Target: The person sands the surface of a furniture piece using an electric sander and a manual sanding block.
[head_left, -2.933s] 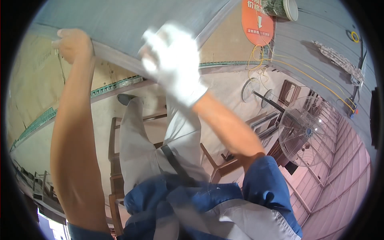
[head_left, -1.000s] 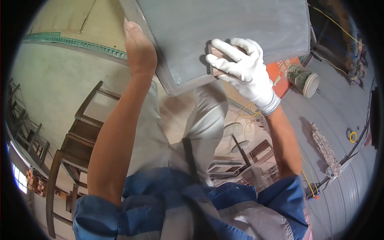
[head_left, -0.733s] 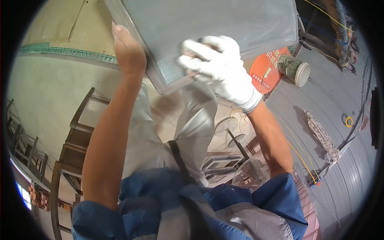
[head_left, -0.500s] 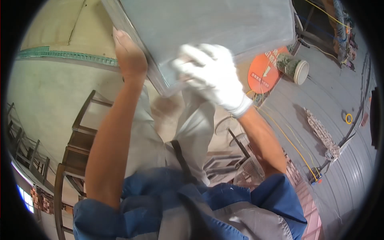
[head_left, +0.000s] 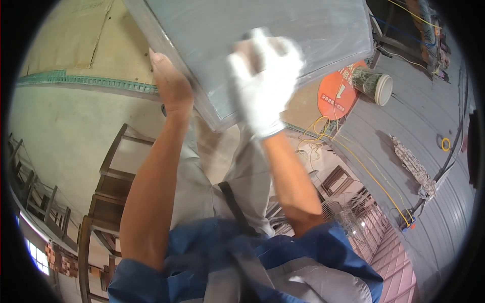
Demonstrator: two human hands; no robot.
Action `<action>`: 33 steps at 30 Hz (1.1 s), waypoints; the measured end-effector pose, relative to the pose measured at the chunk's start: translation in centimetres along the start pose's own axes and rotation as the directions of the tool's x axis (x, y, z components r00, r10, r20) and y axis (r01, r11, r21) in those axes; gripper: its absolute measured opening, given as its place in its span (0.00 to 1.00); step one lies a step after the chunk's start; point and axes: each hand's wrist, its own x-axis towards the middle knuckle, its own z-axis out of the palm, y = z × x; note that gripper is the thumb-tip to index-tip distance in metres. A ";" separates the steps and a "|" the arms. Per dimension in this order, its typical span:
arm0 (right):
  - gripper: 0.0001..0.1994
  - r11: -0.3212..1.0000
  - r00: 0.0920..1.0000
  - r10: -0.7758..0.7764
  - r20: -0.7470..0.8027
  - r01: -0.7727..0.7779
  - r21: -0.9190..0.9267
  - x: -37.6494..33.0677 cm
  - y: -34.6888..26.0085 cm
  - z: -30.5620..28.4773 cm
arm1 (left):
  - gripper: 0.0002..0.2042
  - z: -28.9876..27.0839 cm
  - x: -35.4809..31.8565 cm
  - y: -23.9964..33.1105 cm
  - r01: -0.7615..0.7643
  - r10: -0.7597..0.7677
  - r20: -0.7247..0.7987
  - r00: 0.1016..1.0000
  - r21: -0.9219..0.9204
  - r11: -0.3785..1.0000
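A large grey panel [head_left: 222,30] with a raised rim fills the top middle, its surface streaked with pale, dusty marks. My bare left hand [head_left: 172,83] is closed round the panel's left edge, thumb showing along the side. Over the panel's face, near its lower corner, is my right hand [head_left: 270,76] in a white glove, blurred by motion. Its fingers curl over a small brownish pad [head_left: 246,54] pressed against the surface; the glove covers most of it.
Dark wooden chairs [head_left: 108,194] stand at my left. Right of the panel are an orange round sign [head_left: 333,98], a paint-stained bucket [head_left: 383,90] and yellow cord [head_left: 364,166]. A wire-cage fan [head_left: 348,212] is by my right elbow. Green-edged board [head_left: 65,45] lies far left.
My right hand has slid up across the panel, away from its lower corner, with the pad. The left hand keeps its hold; panel and view have shifted slightly.
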 end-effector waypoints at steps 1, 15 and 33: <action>0.16 0.989 0.941 -0.051 0.334 0.002 0.146 -0.1 -3.2 -0.5 | 0.35 -0.7 0.7 -0.7 0.001 -0.001 0.002 1.000 -0.006 1.000; 0.07 0.995 0.989 -0.012 0.147 -0.002 0.095 1.5 -1.9 0.1 | 0.41 -2.2 1.5 -3.4 0.181 -0.180 0.012 0.984 -0.095 0.979; 0.08 0.984 0.972 -0.181 0.152 0.180 0.020 6.9 5.2 1.7 | 0.32 -3.8 12.2 3.2 0.046 0.053 -0.175 0.983 0.522 0.852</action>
